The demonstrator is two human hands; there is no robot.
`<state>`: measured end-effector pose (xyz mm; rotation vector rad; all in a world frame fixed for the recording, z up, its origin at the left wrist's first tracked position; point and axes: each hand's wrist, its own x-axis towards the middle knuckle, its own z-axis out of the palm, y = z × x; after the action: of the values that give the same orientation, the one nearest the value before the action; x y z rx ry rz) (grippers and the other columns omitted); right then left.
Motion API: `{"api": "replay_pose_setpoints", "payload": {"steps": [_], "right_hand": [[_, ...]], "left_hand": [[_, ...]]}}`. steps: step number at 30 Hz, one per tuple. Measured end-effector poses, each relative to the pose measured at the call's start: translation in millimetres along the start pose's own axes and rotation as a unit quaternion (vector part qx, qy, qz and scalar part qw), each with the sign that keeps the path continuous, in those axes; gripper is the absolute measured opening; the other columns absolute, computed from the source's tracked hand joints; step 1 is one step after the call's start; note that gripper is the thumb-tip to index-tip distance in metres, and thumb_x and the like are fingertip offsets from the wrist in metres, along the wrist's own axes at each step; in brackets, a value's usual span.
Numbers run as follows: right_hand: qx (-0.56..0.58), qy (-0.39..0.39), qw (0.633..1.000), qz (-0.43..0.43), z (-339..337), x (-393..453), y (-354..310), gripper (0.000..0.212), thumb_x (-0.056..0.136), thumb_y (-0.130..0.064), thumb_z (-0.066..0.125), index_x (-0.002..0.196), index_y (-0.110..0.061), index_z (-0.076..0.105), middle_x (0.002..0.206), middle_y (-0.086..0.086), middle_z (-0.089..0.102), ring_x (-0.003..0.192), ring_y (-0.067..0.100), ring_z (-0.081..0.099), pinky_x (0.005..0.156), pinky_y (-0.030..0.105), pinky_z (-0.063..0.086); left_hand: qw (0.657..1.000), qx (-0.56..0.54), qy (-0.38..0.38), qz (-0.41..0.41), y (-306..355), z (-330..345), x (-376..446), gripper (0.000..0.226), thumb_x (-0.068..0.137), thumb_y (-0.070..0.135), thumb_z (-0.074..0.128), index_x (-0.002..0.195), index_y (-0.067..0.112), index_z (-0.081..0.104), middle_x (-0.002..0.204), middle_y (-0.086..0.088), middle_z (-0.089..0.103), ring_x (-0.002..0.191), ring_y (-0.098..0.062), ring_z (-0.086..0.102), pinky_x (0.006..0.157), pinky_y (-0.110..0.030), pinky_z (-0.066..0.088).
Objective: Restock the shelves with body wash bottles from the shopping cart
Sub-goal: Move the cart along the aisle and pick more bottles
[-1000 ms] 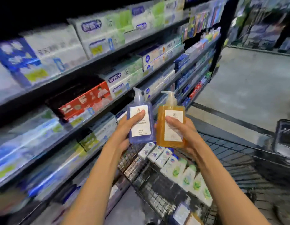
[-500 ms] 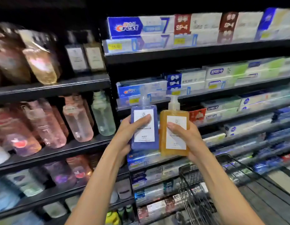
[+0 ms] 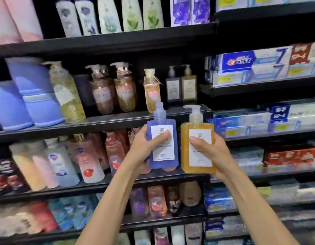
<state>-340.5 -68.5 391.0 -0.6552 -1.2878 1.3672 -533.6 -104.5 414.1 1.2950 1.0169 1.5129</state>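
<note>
Neither bottle is shelved yet: the left hand (image 3: 144, 149) grips the blue bottle (image 3: 163, 144) and the right hand (image 3: 208, 151) the amber bottle (image 3: 199, 147), fingers curled round each, at frame centre below matching bottles (image 3: 181, 87) on the shelf (image 3: 118, 119).

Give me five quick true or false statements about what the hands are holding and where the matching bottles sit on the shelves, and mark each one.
1. The left hand holds a blue pump bottle. True.
2. The right hand holds a green bottle. False: it holds an amber pump bottle.
3. Both held bottles are upright. True.
4. Two similar square bottles, the dark shelf bottle and the amber shelf bottle, stand on the shelf above the hands. True.
5. The toothpaste boxes sit left of the bottles. False: they sit to the right.
</note>
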Motion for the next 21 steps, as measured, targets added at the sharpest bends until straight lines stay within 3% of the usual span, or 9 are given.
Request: {"api": "replay_pose_setpoints", "payload": {"steps": [6,11,15,18,21], "right_hand": [[-0.034,0.023,0.998,-0.058,0.6,28.1,-23.1,0.061,0.052,-0.038,0.084,0.104,-0.016,0.063,0.084,0.0,0.074,0.074,0.015,0.071,0.058,0.029,0.055],[-0.05,0.051,0.993,-0.098,-19.7,52.8,-50.6,0.052,0.058,-0.031,0.081,0.104,-0.017,0.062,0.082,-0.003,0.074,0.073,0.013,0.071,0.059,0.028,0.055],[-0.057,0.057,0.991,-0.108,-36.1,65.6,-58.5,0.045,0.061,-0.029,0.077,0.102,-0.017,0.063,0.082,-0.002,0.073,0.073,0.015,0.07,0.061,0.03,0.057],[-0.065,0.048,0.991,-0.105,-46.9,72.4,-58.1,0.047,0.061,-0.029,0.078,0.103,-0.016,0.063,0.085,0.0,0.074,0.077,0.016,0.071,0.063,0.031,0.058],[-0.069,0.037,0.992,-0.101,-55.2,78.4,-55.4,0.049,0.061,-0.03,0.079,0.105,-0.017,0.063,0.088,0.001,0.074,0.079,0.018,0.072,0.064,0.031,0.057]], "left_hand": [[0.985,0.123,0.033,0.117,21.9,-7.0,46.5,0.053,0.066,0.029,0.081,0.107,0.004,0.057,0.102,-0.014,0.069,0.086,-0.019,0.066,0.075,-0.039,0.055],[0.962,0.157,0.065,0.212,46.3,25.8,103.0,0.042,0.07,0.026,0.085,0.103,0.012,0.062,0.095,0.003,0.071,0.082,-0.004,0.066,0.065,-0.018,0.053],[0.952,0.182,0.078,0.234,44.0,58.7,148.9,0.053,0.069,0.027,0.084,0.113,0.019,0.056,0.107,0.006,0.066,0.092,-0.001,0.064,0.074,-0.016,0.054],[0.952,0.188,0.094,0.224,25.5,71.9,174.0,0.054,0.072,0.027,0.083,0.117,0.013,0.056,0.109,0.0,0.066,0.097,-0.01,0.064,0.079,-0.028,0.056],[0.957,0.178,0.11,0.202,7.0,72.7,189.1,0.04,0.077,0.023,0.079,0.109,0.014,0.057,0.105,-0.004,0.067,0.093,-0.014,0.064,0.083,-0.037,0.056]]}}
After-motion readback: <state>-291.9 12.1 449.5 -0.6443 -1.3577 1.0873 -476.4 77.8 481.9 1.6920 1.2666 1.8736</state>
